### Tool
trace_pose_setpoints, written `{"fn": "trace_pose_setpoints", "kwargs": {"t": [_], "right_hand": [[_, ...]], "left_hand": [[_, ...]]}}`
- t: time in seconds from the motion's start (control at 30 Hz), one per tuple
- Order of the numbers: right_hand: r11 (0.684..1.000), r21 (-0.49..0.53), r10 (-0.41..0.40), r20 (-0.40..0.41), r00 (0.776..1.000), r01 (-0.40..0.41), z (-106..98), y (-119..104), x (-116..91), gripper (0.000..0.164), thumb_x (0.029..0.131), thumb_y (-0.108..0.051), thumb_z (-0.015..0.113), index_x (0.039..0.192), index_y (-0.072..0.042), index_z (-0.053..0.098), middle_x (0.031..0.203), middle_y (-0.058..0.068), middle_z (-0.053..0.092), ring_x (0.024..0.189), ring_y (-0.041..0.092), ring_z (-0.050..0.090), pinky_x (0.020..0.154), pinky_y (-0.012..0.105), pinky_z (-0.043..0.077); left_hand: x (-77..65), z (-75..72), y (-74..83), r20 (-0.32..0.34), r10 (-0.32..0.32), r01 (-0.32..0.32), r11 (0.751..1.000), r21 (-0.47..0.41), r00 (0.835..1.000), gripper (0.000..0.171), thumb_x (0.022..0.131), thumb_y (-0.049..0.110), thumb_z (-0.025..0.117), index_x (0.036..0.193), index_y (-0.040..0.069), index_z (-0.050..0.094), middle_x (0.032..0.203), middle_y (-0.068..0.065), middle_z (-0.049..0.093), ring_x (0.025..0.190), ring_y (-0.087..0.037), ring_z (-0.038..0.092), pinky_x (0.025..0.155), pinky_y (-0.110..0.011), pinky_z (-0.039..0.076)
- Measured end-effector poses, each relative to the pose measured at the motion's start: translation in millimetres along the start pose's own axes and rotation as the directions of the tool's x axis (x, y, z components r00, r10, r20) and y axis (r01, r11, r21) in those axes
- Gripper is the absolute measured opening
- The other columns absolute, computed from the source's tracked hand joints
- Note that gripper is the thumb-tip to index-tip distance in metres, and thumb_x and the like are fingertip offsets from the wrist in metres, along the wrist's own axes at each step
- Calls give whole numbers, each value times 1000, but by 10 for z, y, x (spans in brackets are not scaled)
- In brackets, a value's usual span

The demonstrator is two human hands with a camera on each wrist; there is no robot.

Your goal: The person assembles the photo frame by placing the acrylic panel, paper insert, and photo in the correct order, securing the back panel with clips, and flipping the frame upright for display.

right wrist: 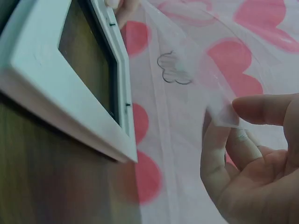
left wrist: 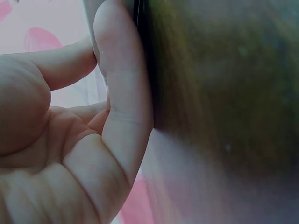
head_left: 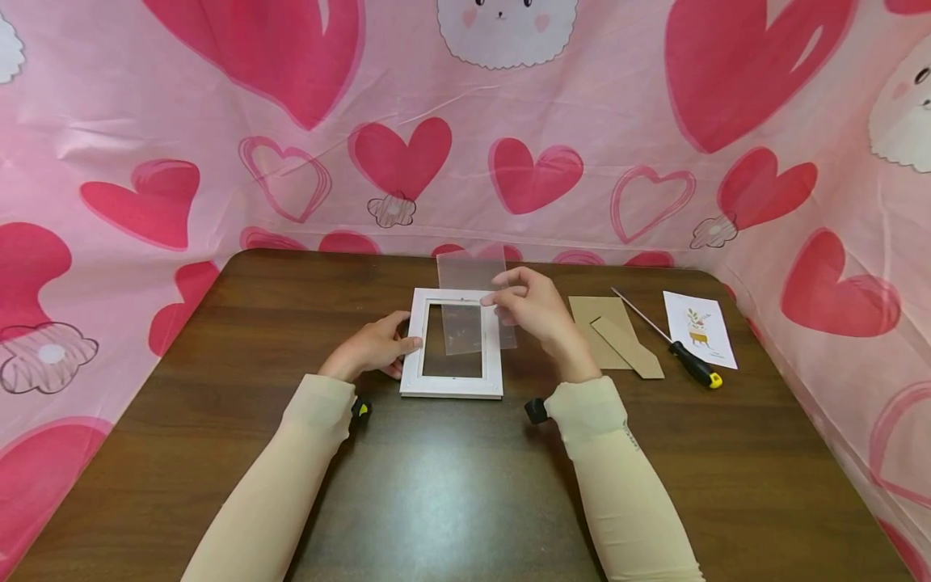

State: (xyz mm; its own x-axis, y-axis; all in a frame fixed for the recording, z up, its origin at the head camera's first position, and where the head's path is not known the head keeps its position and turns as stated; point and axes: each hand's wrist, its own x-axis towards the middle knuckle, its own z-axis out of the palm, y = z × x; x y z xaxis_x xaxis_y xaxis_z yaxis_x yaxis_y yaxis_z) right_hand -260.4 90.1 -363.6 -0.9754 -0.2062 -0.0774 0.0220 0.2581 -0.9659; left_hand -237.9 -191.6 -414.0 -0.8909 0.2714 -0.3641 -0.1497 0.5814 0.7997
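Observation:
A white picture frame [head_left: 451, 388] lies on the table, its opening showing the brown wood below. My left hand [head_left: 372, 346] grips the frame's left side, thumb on the upper face; in the left wrist view the other fingers are partly hidden. My right hand [head_left: 534, 307] pinches a clear plastic sheet [head_left: 465, 271] by its edge between thumb and fingers. The sheet is held tilted above the frame, overlapping its upper right part in the head view. In the right wrist view, a corner of the sheet [right wrist: 222, 112] sits between the thumb and fingertips.
Right of the frame lie a brown backing board [head_left: 596, 311] and, partly over it, a cardboard stand strip [head_left: 629, 352]. Beyond them are a black-and-yellow screwdriver [head_left: 694, 365] and a printed card [head_left: 716, 331]. Pink heart-patterned cloth [head_left: 465, 105] hangs behind the table [head_left: 436, 485].

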Motion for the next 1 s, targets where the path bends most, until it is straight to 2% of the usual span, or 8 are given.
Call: {"fn": "trace_pose_setpoints", "kwargs": {"t": [0.1,0.2,0.47,0.6,0.73,0.83,1.0], "right_hand": [[999,37,9,17,1000,-10,54,39,0,29,102,-12,69,128,-3,59,109,19,79,81,25,67,73,27,57],[997,75,7,33,999,-9,102,86,12,33,103,-11,68,132,-2,56,113,21,78,78,17,66,73,26,56],[985,172,15,89,996,-30,233,185,68,40,105,-4,63,139,7,46,123,35,69,72,12,68,71,23,60],[981,184,41,109,993,-61,257,223,74,43,104,0,62,141,11,44,107,29,69,71,13,69,70,25,62],[982,175,56,115,992,-76,265,260,78,43,103,2,62,141,13,44,91,12,65,69,13,69,68,25,62],[983,160,65,122,990,-84,271,287,79,42,103,3,62,140,13,44,88,9,64,67,13,69,66,25,61],[987,134,68,133,989,-86,281,312,76,41,102,3,62,138,13,44,89,11,64,67,14,69,66,25,61]], "left_hand": [[3,9,-1,2,6,-6,1000,-7,1000,67,108,22,64,165,6,31,104,-20,59,74,-23,66,67,-34,64],[-1,3,6,3,7,-7,1000,-4,1000,67,108,22,65,164,7,32,105,-20,59,75,-24,66,68,-34,64],[-12,-30,22,20,0,0,1000,0,1000,68,108,22,64,165,7,30,109,-21,58,77,-25,66,70,-34,64],[-20,-32,18,25,-9,9,1000,-2,1000,69,108,23,64,165,7,29,110,-21,58,79,-25,66,71,-34,64],[-19,-27,12,23,-15,15,1000,1,1000,69,108,23,64,165,8,30,111,-21,57,79,-25,66,72,-34,64],[-17,-25,7,20,-21,21,1000,5,1000,69,108,24,65,165,9,30,112,-21,57,80,-25,66,72,-33,64],[-10,-24,17,18,-21,21,1000,1,1000,68,108,24,65,165,9,30,112,-21,57,80,-26,66,72,-33,64]]}}
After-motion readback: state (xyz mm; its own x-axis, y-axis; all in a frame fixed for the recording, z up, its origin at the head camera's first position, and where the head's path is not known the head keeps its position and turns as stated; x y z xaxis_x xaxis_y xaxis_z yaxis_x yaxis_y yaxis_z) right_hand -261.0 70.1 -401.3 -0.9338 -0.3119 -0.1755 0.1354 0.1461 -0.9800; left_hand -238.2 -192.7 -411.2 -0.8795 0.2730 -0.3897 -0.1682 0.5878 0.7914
